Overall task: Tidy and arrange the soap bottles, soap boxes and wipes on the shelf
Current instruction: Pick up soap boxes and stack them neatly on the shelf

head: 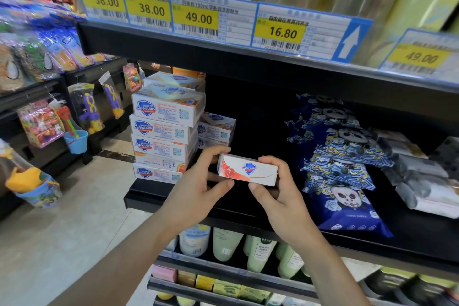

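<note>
Soap box [247, 172]: light, stiff card, crushable corners. You hold it above the shelf [173, 196] edge, left hand [196, 196] and right hand [278, 196] pinching its short ends. Keep hold there.

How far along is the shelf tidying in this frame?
Done: white Safeguard soap boxes stand stacked at the shelf's left end. In hand: left hand and right hand grip a white-and-red Safeguard soap box. Left: placing it; the blue panda wipe packs overlap loosely.
</note>
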`<state>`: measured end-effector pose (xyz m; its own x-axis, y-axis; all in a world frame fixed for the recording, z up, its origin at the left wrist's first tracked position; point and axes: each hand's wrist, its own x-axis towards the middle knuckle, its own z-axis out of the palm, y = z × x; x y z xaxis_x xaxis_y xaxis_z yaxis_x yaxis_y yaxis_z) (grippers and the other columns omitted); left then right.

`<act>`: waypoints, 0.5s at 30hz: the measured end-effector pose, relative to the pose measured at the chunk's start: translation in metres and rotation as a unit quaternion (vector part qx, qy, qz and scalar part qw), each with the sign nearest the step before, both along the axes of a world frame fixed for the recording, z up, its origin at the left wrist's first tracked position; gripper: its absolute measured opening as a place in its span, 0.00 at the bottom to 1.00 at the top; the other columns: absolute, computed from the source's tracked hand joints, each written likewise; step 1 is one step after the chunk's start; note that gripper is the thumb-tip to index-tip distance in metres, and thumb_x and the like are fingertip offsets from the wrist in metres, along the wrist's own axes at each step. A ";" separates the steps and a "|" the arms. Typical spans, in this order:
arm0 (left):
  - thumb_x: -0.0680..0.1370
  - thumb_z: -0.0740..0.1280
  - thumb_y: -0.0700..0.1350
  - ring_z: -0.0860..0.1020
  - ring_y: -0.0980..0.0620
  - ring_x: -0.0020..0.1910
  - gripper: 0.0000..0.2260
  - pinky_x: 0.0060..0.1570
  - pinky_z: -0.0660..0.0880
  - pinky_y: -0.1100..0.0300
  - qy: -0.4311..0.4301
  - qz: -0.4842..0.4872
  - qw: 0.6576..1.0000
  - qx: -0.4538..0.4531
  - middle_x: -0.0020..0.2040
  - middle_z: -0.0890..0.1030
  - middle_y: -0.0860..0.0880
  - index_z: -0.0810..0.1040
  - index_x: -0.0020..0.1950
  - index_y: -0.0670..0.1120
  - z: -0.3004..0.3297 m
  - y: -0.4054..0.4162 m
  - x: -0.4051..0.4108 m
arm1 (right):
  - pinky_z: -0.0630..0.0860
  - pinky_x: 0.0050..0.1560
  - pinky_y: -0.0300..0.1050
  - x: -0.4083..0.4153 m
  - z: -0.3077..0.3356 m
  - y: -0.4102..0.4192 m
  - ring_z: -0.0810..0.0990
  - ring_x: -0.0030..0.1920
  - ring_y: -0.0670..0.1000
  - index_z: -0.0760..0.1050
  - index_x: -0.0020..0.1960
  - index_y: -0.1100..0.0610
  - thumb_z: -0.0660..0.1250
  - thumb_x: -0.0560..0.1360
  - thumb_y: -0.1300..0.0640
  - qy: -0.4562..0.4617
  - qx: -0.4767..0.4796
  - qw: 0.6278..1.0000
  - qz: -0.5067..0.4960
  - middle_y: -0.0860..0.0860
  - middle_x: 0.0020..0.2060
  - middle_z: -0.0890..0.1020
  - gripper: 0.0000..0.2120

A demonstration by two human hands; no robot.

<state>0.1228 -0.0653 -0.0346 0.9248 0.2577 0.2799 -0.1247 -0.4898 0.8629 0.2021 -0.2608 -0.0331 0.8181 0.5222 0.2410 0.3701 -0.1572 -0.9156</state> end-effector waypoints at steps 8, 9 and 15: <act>0.83 0.70 0.46 0.83 0.56 0.60 0.22 0.64 0.79 0.45 -0.006 -0.014 0.999 -0.028 0.66 0.79 0.63 0.68 0.71 0.66 -0.003 0.002 -0.001 | 0.77 0.63 0.54 0.000 -0.003 0.002 0.79 0.56 0.49 0.71 0.67 0.35 0.69 0.82 0.51 -0.020 0.003 1.000 -0.013 0.44 0.64 0.79 0.18; 0.83 0.70 0.46 0.83 0.56 0.60 0.22 0.64 0.79 0.45 -0.007 -0.015 0.999 -0.030 0.66 0.79 0.63 0.68 0.71 0.65 -0.003 0.002 -0.001 | 0.78 0.62 0.53 0.001 -0.003 0.002 0.79 0.56 0.50 0.71 0.68 0.35 0.69 0.82 0.51 -0.022 0.003 1.000 -0.013 0.45 0.64 0.78 0.18; 0.83 0.69 0.48 0.83 0.56 0.58 0.20 0.63 0.79 0.45 -0.001 -0.010 1.000 -0.027 0.63 0.82 0.62 0.70 0.71 0.64 -0.004 0.003 0.000 | 0.77 0.61 0.45 0.003 -0.003 0.004 0.79 0.58 0.48 0.70 0.70 0.35 0.68 0.82 0.50 -0.022 0.006 1.000 -0.020 0.45 0.65 0.78 0.19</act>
